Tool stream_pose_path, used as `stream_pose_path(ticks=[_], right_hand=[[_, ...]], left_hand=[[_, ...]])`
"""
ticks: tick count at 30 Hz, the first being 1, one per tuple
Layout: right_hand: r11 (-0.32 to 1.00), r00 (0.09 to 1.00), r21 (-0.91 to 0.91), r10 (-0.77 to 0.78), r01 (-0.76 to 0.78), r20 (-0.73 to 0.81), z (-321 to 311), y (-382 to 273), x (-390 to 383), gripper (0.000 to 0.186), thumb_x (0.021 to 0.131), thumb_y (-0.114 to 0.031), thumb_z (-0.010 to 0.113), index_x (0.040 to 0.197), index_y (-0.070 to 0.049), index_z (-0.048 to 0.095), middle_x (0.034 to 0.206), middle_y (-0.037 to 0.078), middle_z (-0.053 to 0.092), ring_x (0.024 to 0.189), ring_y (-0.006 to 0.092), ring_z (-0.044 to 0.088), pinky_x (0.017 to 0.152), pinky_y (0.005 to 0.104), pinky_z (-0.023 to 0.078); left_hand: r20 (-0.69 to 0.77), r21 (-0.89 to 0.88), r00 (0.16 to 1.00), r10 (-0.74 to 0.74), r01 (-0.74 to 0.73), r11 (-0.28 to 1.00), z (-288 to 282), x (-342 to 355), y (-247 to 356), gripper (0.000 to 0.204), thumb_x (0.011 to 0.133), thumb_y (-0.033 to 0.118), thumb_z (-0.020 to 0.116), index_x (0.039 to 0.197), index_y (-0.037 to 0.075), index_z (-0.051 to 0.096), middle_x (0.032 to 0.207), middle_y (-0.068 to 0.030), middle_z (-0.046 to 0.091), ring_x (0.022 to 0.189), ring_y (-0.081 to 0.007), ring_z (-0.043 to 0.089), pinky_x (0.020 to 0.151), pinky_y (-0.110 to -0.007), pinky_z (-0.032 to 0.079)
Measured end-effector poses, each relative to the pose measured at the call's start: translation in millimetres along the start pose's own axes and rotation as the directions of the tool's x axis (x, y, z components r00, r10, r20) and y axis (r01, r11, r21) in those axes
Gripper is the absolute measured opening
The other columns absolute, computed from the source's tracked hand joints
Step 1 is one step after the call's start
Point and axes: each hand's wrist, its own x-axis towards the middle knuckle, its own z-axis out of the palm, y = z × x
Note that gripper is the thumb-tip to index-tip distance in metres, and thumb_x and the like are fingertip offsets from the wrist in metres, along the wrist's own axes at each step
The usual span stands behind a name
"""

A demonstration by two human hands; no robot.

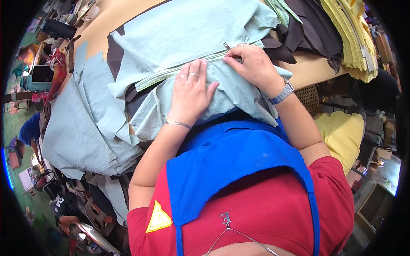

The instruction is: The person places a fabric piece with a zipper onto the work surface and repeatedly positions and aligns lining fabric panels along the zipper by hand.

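We see the zip (164, 74) lying just at the fingertips of both hands, on pale blue cloth (192, 32), its long axis slanting from near left to far right; the left hand (190, 91) rests flat on the near side, fingers together and thumb spread; the right hand (255, 68) is the nearer to the metal pull (226, 45) — thumb and forefinger almost meeting just beside it; whether they pinch tape or cloth, we cannot tell; the right hand hides part of the zip toward its far right end; its teeth are too fine to make out.
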Motion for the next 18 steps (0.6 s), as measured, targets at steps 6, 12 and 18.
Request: stream_pose_path(ticks=[6, 12, 18], right_hand=[[0.998, 0.998, -0.013, 0.069, -0.069, 0.011, 3, 2, 5, 0.019, 0.088, -0.025, 0.077, 0.089, -0.005, 0.076, 0.088, 0.015, 0.075, 0.087, 0.0344, 0.073, 0.08, 0.0447, 0.057], [0.997, 0.997, -0.03, 0.077, -0.077, 0.026, 4, 3, 11, 0.022, 0.087, -0.022, 0.076, 0.092, -0.001, 0.077, 0.085, 0.018, 0.075, 0.082, 0.034, 0.074, 0.076, 0.0421, 0.058], [0.99, 0.982, -0.043, 0.142, -0.138, 0.122, 0, 2, 17, 0.021, 0.084, -0.027, 0.073, 0.089, -0.007, 0.078, 0.09, 0.015, 0.077, 0.09, 0.0353, 0.073, 0.083, 0.046, 0.058]], left_hand=[[-0.022, 0.007, 1.0, 0.018, -0.018, 1.0, 3, -1, -2, 0.07, 0.095, 0.042, 0.068, 0.144, -0.006, 0.055, 0.141, -0.0194, 0.057, 0.131, -0.0358, 0.053, 0.113, -0.046, 0.043], [-0.007, 0.017, 1.0, 0.015, -0.015, 1.0, 2, 0, 0, 0.069, 0.095, 0.043, 0.068, 0.143, -0.005, 0.056, 0.139, -0.0194, 0.057, 0.13, -0.0364, 0.053, 0.111, -0.046, 0.044], [-0.013, -0.012, 1.0, 0.008, -0.008, 1.0, 0, 3, 1, 0.068, 0.094, 0.044, 0.068, 0.14, -0.006, 0.057, 0.137, -0.0211, 0.058, 0.127, -0.0378, 0.054, 0.107, -0.046, 0.046]])
